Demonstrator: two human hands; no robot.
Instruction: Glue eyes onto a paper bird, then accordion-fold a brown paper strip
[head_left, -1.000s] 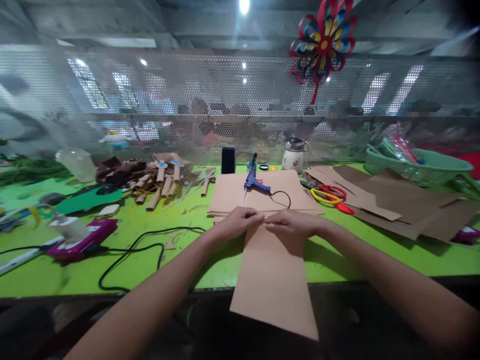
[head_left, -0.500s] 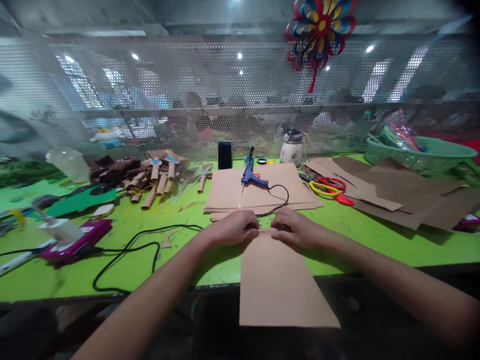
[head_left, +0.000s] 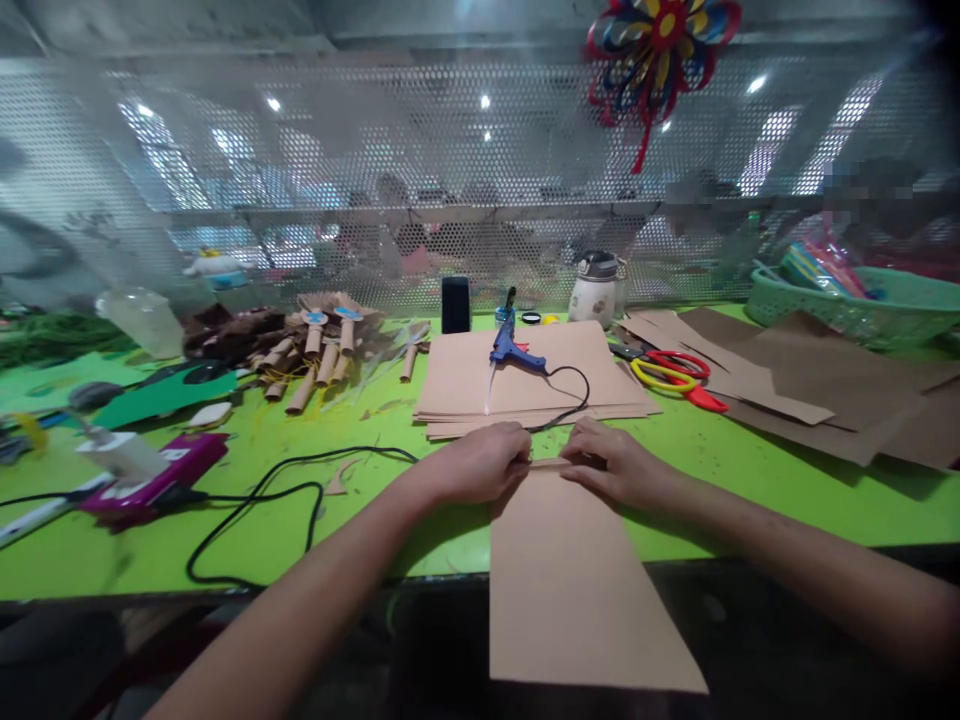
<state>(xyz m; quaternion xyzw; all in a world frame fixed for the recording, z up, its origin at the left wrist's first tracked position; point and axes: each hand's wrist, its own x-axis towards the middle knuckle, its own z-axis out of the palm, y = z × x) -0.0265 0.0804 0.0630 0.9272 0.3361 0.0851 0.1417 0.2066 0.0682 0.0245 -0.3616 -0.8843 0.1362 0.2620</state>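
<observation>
– Both hands have drawn slightly apart along the brown sheet's (head_left: 577, 580) far edge since a second ago.
– Are they gripping it?
– Yes. The left hand (head_left: 480, 462) and right hand (head_left: 611, 462) each pinch that edge, fingers curled.
– How does the sheet lie?
– Lengthwise, from the hands back toward the person, with its near end overhanging the table (head_left: 750, 470). Neither hand is nearer. The paper stack (head_left: 465, 385) sits just beyond the knuckles.

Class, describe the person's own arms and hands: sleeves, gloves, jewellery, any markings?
The left arm and right arm are bare as far up as the view shows, no sleeve in sight. The left hand and right hand wear no gloves. No watch, bracelet, ring or marking can be made out.
</observation>
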